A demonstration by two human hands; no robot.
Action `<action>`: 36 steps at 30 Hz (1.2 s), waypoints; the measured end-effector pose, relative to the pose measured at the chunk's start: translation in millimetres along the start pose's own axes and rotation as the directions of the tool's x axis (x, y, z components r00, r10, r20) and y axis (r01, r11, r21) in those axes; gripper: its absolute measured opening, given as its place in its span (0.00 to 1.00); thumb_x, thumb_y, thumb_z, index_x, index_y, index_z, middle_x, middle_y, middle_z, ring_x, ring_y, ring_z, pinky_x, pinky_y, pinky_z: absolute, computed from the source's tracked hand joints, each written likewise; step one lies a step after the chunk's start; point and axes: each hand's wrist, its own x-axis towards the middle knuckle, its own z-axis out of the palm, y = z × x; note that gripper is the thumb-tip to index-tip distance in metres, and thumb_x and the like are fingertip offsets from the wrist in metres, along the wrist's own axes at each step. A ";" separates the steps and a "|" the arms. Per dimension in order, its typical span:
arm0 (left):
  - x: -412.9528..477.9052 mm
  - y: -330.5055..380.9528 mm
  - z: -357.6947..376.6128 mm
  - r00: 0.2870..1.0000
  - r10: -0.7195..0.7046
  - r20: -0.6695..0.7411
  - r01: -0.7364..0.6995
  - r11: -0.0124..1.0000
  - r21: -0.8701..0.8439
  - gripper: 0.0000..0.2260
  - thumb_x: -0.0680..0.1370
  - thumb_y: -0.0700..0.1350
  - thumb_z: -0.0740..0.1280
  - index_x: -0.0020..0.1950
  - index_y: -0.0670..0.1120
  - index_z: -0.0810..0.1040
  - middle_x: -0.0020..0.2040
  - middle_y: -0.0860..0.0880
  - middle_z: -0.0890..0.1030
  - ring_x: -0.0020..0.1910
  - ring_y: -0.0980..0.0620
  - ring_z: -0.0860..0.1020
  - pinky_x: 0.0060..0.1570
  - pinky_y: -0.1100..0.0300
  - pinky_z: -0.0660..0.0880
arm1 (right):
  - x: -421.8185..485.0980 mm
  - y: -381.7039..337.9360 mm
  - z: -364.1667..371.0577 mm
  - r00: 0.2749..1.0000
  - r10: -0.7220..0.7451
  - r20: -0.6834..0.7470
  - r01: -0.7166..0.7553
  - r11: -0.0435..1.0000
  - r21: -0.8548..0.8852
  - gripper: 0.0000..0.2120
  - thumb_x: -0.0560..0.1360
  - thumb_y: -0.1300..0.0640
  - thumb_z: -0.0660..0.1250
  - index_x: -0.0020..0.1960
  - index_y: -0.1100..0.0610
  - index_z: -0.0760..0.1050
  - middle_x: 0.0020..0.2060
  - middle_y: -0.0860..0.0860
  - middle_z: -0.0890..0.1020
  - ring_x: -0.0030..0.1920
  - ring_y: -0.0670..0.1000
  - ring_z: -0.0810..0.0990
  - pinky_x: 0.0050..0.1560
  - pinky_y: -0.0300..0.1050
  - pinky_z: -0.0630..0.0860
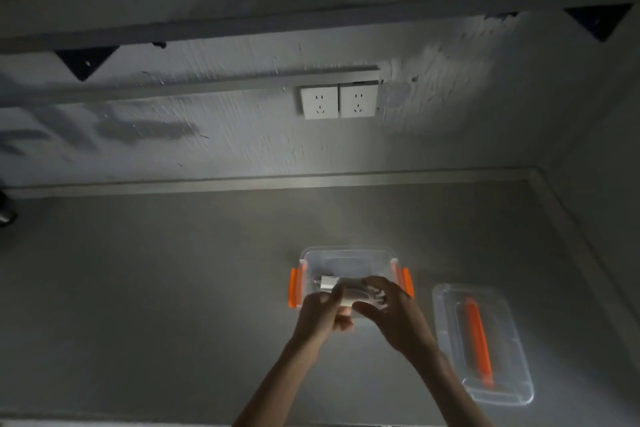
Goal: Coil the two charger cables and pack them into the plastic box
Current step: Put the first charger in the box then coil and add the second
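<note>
The charger cable (348,295), wound into a pale bundle with its white plug block (326,282) sticking out at the left end, is held over the near part of the plastic box (346,250), at or just inside the rim; how deep it sits is hidden by the hands. Its long axis runs left to right, from one orange latch (293,288) toward the other (407,281). The left grip (320,314) is curled round the bundle's left end just behind the plug block. The right grip (388,308) arches over the right end, fingers spread on the loops and thumb below, so both hold the same bundle and neither is nearer than the other. The box lies straight under and slightly beyond the hands, so the coming move looks like a short lowering, with the loops kept pinched so they do not spring apart. Whether a second cable is already inside, I cannot tell. The clear lid (446,315) with its orange handle (478,340) lies well apart to the right on the grey counter (156,288). Two white sockets (338,101) sit on the wall behind. No brand, label or writing can be read anywhere.
</note>
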 end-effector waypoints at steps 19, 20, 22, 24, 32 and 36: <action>147.1 -14.9 19.3 0.918 0.279 0.282 -0.317 0.091 0.944 0.16 0.77 0.33 0.62 0.65 0.39 0.70 0.67 0.37 0.71 0.59 0.40 0.77 0.58 0.48 0.76 | 109.6 33.2 42.2 0.984 0.078 0.157 0.070 0.649 -0.758 0.19 0.74 0.59 0.70 0.63 0.54 0.70 0.49 0.54 0.83 0.43 0.54 0.85 0.47 0.46 0.78; 150.7 -17.1 20.8 0.916 0.287 0.279 -0.314 0.083 0.946 0.15 0.77 0.33 0.63 0.64 0.39 0.71 0.64 0.38 0.73 0.58 0.41 0.78 0.57 0.49 0.76 | 110.5 35.2 45.9 0.983 0.094 0.159 0.061 0.648 -0.759 0.20 0.76 0.61 0.68 0.65 0.56 0.67 0.52 0.55 0.82 0.47 0.54 0.85 0.52 0.48 0.77; 156.1 -21.7 21.4 0.920 0.288 0.268 -0.302 0.080 0.950 0.13 0.77 0.32 0.64 0.62 0.38 0.74 0.62 0.39 0.75 0.56 0.42 0.79 0.56 0.50 0.77 | 112.1 37.0 50.6 0.982 0.106 0.153 0.051 0.638 -0.769 0.21 0.76 0.62 0.67 0.66 0.58 0.64 0.55 0.56 0.80 0.51 0.54 0.83 0.53 0.46 0.77; 158.4 -24.3 19.4 0.916 0.312 0.253 -0.289 0.077 0.954 0.13 0.75 0.31 0.66 0.60 0.37 0.77 0.60 0.37 0.77 0.53 0.42 0.81 0.54 0.51 0.79 | 113.8 36.0 53.4 0.982 0.131 0.138 0.020 0.648 -0.761 0.22 0.77 0.61 0.67 0.67 0.59 0.63 0.55 0.56 0.79 0.52 0.53 0.82 0.51 0.43 0.77; 173.8 -37.0 20.4 0.913 0.329 0.242 -0.251 -0.017 0.968 0.14 0.53 0.33 0.82 0.33 0.41 0.82 0.30 0.43 0.81 0.25 0.48 0.80 0.25 0.57 0.78 | 126.6 45.4 73.8 0.971 0.228 0.075 -0.093 0.645 -0.759 0.31 0.56 0.59 0.84 0.55 0.60 0.76 0.41 0.56 0.82 0.40 0.53 0.83 0.38 0.43 0.81; 171.0 -39.1 14.5 0.898 0.362 0.250 -0.253 -0.040 0.967 0.16 0.52 0.30 0.80 0.35 0.40 0.82 0.33 0.42 0.81 0.26 0.47 0.80 0.24 0.56 0.78 | 124.4 52.6 71.2 0.981 0.187 0.050 -0.104 0.725 -0.680 0.28 0.67 0.61 0.78 0.63 0.57 0.71 0.52 0.59 0.80 0.51 0.54 0.81 0.48 0.44 0.80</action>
